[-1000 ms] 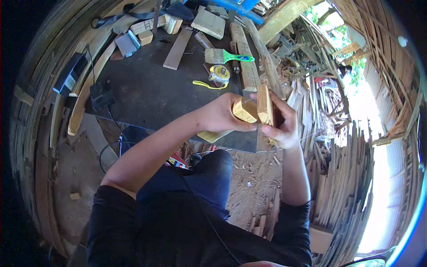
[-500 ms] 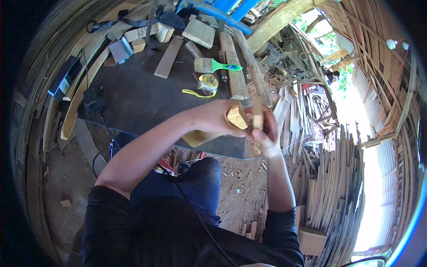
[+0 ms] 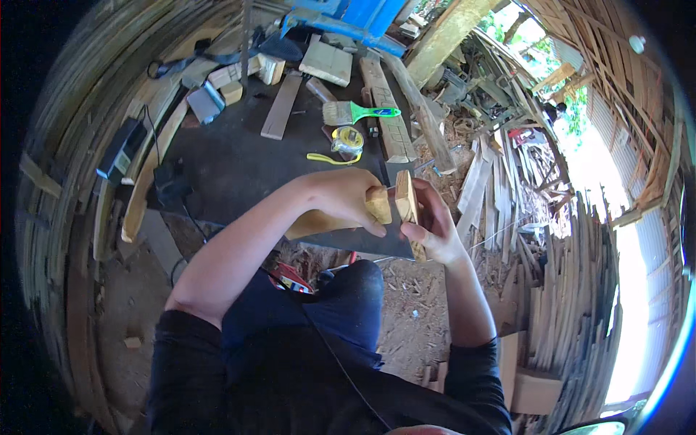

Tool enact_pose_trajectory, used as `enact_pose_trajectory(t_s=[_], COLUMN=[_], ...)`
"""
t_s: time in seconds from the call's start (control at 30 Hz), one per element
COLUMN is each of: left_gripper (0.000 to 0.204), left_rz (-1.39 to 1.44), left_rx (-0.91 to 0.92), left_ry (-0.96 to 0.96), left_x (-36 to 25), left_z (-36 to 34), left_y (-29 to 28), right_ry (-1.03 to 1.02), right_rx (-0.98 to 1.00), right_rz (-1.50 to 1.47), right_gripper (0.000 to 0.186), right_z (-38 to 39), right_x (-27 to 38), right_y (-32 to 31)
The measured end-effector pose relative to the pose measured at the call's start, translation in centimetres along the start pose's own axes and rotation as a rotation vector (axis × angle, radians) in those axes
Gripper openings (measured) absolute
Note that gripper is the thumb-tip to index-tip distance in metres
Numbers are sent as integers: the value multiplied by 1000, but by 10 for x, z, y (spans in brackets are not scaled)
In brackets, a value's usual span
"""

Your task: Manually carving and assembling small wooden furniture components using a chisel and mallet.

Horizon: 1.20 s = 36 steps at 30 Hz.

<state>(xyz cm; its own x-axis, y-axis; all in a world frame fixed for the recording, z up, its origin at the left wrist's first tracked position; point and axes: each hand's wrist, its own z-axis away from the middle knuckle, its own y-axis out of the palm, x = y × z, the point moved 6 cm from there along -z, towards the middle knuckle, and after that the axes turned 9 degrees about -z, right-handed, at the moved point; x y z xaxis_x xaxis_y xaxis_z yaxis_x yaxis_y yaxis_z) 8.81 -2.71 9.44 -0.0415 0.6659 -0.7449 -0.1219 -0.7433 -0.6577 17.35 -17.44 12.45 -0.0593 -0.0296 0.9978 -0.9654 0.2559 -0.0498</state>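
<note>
My left hand (image 3: 355, 194) is closed round a yellowish piece of wood (image 3: 378, 206), whose blunt end sticks out past the thumb. More pale wood shows below my left wrist; whether it is the same piece I cannot tell. In my right hand (image 3: 435, 225) a small flat wooden block (image 3: 406, 197) stands on edge between thumb and fingers. A narrow gap separates it from the wood in my left hand. Both hands are over the near edge of a dark tabletop (image 3: 225, 170). Just beyond them lie a yellow tape measure (image 3: 347, 143) and a green-handled paintbrush (image 3: 359, 112).
Wood offcuts (image 3: 326, 61), a thin slat (image 3: 281, 109) and a marked board (image 3: 391, 116) lie on the table. A dark box-shaped device (image 3: 122, 148) with a cable is at the left. Stacked wood strips (image 3: 573, 312) stand at the right. Chips litter the ground (image 3: 413, 297).
The block in my right hand has turned and shows more of its face. My left hand has tilted its piece, so the end points more to the right. The whole view has shifted slightly.
</note>
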Motion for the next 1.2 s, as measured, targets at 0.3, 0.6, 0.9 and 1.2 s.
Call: enact_pose_trajectory(t_s=[0.3, 0.6, 0.9, 1.2], left_gripper=[56, 47, 70, 61], left_rz=[370, 591, 976, 1019], left_rx=[-160, -437, -663, -374], left_ry=[21, 290, 18, 328], left_x=[-6, 32, 88, 46], left_z=[1, 10, 21, 13], left_y=[2, 14, 19, 8], right_ry=[68, -419, -483, -739], right_rx=[-43, 31, 68, -517], right_rz=[-124, 708, 489, -85], right_gripper=[86, 81, 81, 100], right_z=[23, 11, -12, 32], right_x=[-14, 85, 57, 54], right_y=[-17, 36, 34, 17])
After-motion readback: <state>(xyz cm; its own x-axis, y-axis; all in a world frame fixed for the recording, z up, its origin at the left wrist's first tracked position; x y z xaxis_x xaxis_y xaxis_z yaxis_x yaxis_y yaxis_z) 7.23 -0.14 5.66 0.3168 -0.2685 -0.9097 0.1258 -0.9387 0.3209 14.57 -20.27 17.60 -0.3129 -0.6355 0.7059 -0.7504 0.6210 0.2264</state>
